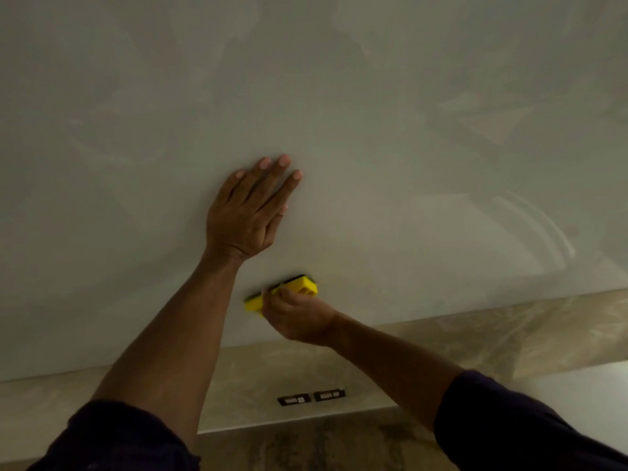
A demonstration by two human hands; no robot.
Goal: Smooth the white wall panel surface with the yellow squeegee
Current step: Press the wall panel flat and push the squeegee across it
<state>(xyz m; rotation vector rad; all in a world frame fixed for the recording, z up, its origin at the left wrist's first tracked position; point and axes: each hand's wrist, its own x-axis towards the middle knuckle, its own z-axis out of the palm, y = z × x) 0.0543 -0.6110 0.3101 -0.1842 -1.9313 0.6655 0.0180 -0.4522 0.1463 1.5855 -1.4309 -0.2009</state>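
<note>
The white wall panel (373, 147) fills most of the view; its surface is glossy and shows faint smear marks and curved streaks, most plainly toward the right. The left hand (244, 215) lies flat against the panel, palm to the surface, fingers (277, 175) extended and close together, gripping nothing. Just below and to the right of it, the right hand (295, 314) is closed around the yellow squeegee (304, 287). The squeegee sits near the panel's lower edge, its dark upper edge laid against the panel and tilted slightly up to the right. The two hands are apart, not touching each other. Both forearms are bare; dark sleeves (509, 423) are pushed up toward the elbows.

Below the panel runs a band of beige, marble-patterned wall (458, 338). Two dark-framed switch plates (311, 397) are mounted side by side on this band, beneath the right hand. No containers appear in view. A pale surface shows at the lower right; its nature cannot be determined.
</note>
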